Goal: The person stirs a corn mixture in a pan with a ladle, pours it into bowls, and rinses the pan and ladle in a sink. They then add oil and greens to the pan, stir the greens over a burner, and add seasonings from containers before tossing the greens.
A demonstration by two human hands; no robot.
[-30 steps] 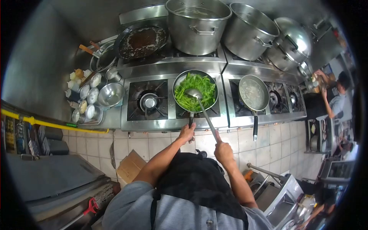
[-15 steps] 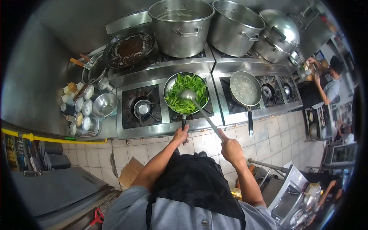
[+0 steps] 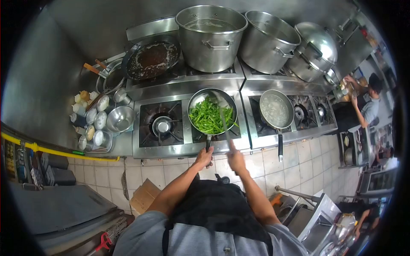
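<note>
My left hand [image 3: 204, 158] is wrapped round the black handle of a frying pan [image 3: 197, 100], which sits on a front burner. Chopped leafy greens [image 3: 209, 116] are heaped in the near part of that pan. My right hand [image 3: 235, 162] grips a long-handled metal ladle [image 3: 224, 123]; hand and tool are smeared by motion. The ladle's bowl is a blur at the far side of the pan, beyond most of the greens.
To the right, a second pan [image 3: 276, 110] holds cloudy, bubbly liquid. Behind stand large stockpots [image 3: 211, 49] and a dark wok [image 3: 151, 59]. Left of a bare burner [image 3: 162, 125] are a steel bowl [image 3: 120, 119] and seasoning containers. A person [image 3: 368, 100] works at far right.
The ladle's bowl has moved from the middle of the greens to the pan's far side. My right hand has shifted left, nearer my left hand. The view has tilted slightly.
</note>
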